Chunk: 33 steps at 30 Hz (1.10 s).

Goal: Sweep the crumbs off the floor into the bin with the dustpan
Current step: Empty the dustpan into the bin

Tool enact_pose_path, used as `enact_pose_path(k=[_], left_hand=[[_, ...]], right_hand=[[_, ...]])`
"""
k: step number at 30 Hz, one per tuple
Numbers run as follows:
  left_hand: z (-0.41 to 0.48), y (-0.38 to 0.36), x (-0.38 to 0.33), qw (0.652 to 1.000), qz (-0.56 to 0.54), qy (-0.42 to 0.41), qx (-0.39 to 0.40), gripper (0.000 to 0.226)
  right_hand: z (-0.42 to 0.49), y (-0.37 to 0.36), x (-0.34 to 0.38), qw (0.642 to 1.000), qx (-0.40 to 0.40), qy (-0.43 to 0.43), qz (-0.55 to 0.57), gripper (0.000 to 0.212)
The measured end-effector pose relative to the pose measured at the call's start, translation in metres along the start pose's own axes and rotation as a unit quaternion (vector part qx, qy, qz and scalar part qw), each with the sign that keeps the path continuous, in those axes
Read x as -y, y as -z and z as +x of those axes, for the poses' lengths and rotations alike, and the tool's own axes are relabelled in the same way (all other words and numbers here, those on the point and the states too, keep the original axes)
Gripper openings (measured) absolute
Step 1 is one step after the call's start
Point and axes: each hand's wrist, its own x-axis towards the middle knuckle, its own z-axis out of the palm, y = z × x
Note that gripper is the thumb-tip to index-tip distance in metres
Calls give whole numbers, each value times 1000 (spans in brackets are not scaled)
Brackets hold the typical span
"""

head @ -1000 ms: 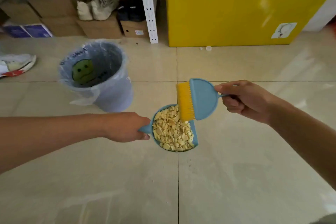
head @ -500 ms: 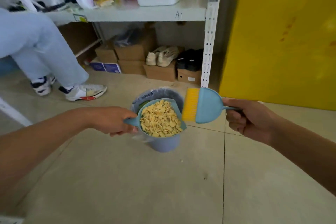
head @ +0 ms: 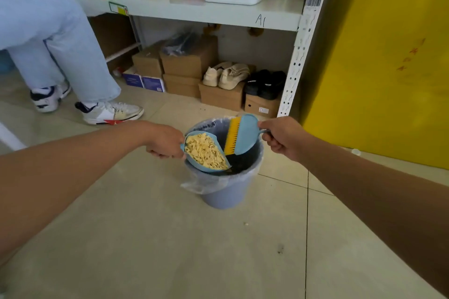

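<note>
Lowered over the bin (head: 226, 195) since the earlier frame, the dustpan (head: 197, 165) of crumbs (head: 204, 150) is gripped by the left hand (head: 165, 139), the brush (head: 244, 136) by the right hand (head: 284, 138); tipping should be kept slow, lip inside the rim.

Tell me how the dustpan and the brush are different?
The dustpan is heaped with pale crumbs; the brush carries none. The dustpan is in the left hand, the brush in the right hand. The brush has yellow bristles; the dustpan has none. Both are light blue, held over the bin.
</note>
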Motion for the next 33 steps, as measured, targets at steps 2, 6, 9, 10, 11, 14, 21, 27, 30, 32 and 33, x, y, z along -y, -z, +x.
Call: enact_pose_path(k=[2, 6, 9, 10, 11, 14, 21, 27, 30, 32, 33], left_hand=[[9, 5, -6, 999, 54, 5, -4, 31], [18, 15, -20, 989, 147, 7, -15, 41], [23, 20, -24, 977, 213, 13, -27, 55], [25, 20, -25, 973, 228, 14, -29, 56], [26, 21, -25, 971, 239, 16, -31, 56], [24, 20, -29, 969, 244, 15, -26, 49], [14, 20, -34, 970, 238, 15, -45, 44], [1, 14, -43, 935, 342, -13, -89, 40], [-4, 9, -51, 919, 367, -37, -140, 29], [-14, 7, -53, 921, 341, -43, -186, 30], [-18, 5, -50, 926, 312, -44, -206, 29]], right_hand=[[6, -10, 0, 993, -29, 34, -108, 20], [22, -28, -5, 968, -35, 104, -227, 28], [30, -40, -12, 950, -61, 115, -283, 28], [32, -44, -13, 952, -61, 113, -279, 27], [33, -47, -15, 955, -59, 111, -269, 27], [34, -52, -20, 961, -61, 101, -251, 26], [35, -53, -22, 947, -75, 112, -291, 26], [29, -48, -25, 882, -92, 157, -435, 28], [22, -44, -24, 875, -92, 171, -444, 28], [17, -37, -21, 882, -109, 187, -419, 29], [15, -33, -19, 888, -118, 191, -402, 28]])
